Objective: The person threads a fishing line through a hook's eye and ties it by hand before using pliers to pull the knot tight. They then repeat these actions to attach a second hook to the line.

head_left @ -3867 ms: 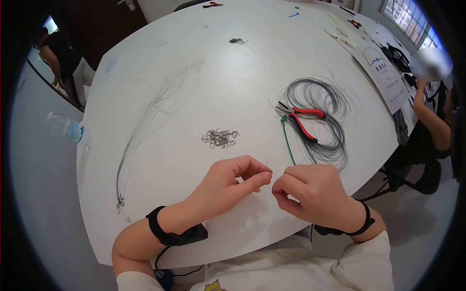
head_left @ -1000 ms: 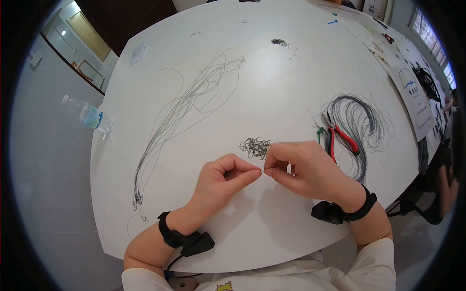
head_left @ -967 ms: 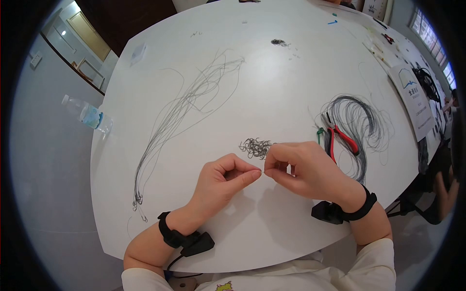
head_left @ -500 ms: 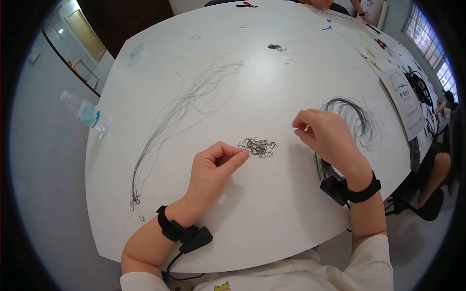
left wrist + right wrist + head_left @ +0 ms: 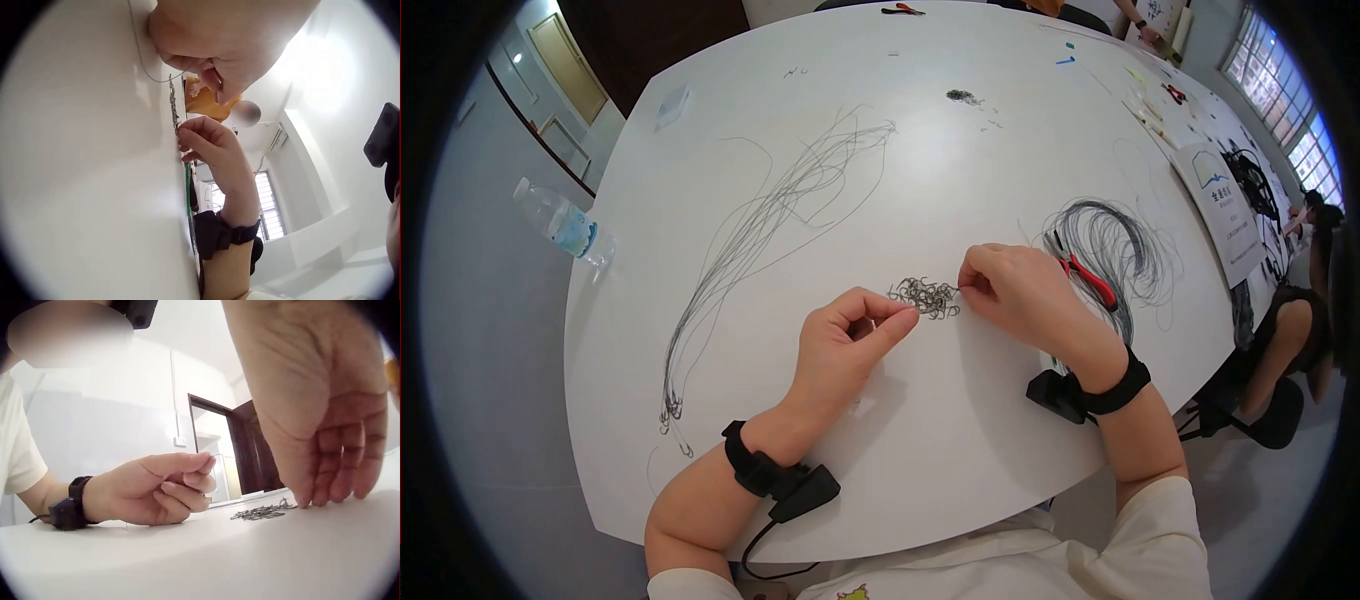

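Note:
Small dark metal hooks lie in a pile (image 5: 924, 296) in the head view. Left of its lower edge, my left hand (image 5: 842, 345) pinches a thin line, whose loop (image 5: 142, 61) curves beside the fingers in the left wrist view. From the right, my right hand (image 5: 1025, 300) reaches down with thumb and fingertips at the pile's right edge. The right wrist view shows that hand (image 5: 328, 406) with its fingers pointing down by the pile (image 5: 265, 512); whether a hook is between the tips is unclear.
Red-handled pliers (image 5: 1092, 283) lie on a coiled bundle of dark line (image 5: 1142, 240) at the right. Lines with hooks (image 5: 745, 240) stretch across the left, near a plastic bottle (image 5: 568, 225). Farther back are a smaller dark pile (image 5: 963, 97) and a printed sheet (image 5: 1222, 210).
My right hand has moved left from beside the coil to the hook pile, uncovering the pliers. My left hand has stayed nearly in place, its fingers still pinched.

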`<state>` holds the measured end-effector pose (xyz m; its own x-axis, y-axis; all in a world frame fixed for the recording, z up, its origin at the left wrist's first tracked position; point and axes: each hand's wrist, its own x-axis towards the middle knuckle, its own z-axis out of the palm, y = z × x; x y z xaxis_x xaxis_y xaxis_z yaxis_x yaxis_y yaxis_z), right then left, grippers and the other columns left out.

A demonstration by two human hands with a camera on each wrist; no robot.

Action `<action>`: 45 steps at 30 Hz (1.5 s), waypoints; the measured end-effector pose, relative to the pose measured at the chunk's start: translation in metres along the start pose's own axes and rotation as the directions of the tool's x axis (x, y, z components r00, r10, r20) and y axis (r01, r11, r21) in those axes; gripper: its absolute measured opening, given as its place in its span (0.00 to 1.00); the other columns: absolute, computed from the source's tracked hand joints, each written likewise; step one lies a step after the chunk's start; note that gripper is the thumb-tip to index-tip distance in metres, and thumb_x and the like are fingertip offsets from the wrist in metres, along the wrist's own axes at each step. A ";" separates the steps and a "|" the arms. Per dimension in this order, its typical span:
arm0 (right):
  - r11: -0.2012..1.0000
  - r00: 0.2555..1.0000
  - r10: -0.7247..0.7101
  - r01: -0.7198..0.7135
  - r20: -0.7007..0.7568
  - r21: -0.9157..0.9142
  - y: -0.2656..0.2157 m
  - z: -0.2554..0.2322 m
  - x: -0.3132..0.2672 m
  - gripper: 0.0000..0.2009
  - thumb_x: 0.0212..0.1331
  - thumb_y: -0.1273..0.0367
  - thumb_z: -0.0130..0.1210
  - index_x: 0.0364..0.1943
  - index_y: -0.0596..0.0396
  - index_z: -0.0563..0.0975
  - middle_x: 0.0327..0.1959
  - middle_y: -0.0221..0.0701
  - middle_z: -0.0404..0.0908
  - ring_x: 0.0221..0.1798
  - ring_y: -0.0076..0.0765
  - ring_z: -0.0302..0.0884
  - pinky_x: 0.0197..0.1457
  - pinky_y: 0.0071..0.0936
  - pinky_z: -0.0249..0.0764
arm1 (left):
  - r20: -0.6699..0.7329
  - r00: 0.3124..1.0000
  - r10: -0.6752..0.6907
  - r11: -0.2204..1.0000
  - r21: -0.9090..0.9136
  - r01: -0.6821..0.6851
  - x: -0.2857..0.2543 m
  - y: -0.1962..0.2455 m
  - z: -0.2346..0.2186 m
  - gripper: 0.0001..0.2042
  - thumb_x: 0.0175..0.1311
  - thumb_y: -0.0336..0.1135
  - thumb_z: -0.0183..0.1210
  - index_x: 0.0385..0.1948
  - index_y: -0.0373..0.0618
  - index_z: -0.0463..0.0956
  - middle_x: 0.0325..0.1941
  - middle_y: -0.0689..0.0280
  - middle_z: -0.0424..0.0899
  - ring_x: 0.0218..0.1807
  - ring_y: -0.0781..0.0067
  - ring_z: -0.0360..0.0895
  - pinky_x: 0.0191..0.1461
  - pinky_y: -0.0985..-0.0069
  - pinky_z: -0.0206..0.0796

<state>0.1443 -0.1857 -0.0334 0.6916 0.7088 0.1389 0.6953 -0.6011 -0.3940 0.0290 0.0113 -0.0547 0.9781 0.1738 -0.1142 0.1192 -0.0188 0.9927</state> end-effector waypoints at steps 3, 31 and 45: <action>0.997 0.998 -0.002 0.007 -0.060 0.076 -0.002 -0.001 -0.001 0.03 0.53 0.72 0.58 0.31 0.54 0.77 0.29 0.33 0.83 0.34 0.43 0.83 0.36 0.37 0.76 | -0.012 1.000 -0.003 1.000 0.015 0.004 -0.001 0.001 0.000 0.04 0.65 0.32 0.64 0.33 0.43 0.82 0.29 0.77 0.81 0.32 0.91 0.69 0.37 0.87 0.59; 0.936 0.902 -0.352 0.333 -0.251 -0.116 -0.040 0.004 -0.011 0.07 0.46 0.74 0.61 0.30 0.53 0.75 0.26 0.28 0.76 0.31 0.34 0.79 0.31 0.30 0.75 | -0.003 1.000 -0.021 1.000 0.003 0.021 -0.004 0.005 0.003 0.06 0.65 0.33 0.65 0.35 0.40 0.84 0.31 0.74 0.83 0.33 0.89 0.71 0.37 0.87 0.61; 0.946 0.979 -0.121 0.164 -0.165 0.280 -0.023 -0.010 -0.013 0.04 0.54 0.72 0.63 0.31 0.50 0.79 0.31 0.27 0.83 0.29 0.33 0.83 0.31 0.27 0.76 | -0.026 1.000 -0.010 1.000 -0.022 0.009 -0.003 0.003 0.004 0.07 0.65 0.34 0.65 0.34 0.41 0.83 0.27 0.78 0.78 0.29 0.91 0.66 0.33 0.87 0.56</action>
<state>0.1209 -0.1848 -0.0171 0.6248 0.7059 0.3336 0.7166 -0.3487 -0.6041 0.0267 0.0071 -0.0515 0.9722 0.1997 -0.1226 0.1243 0.0040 0.9922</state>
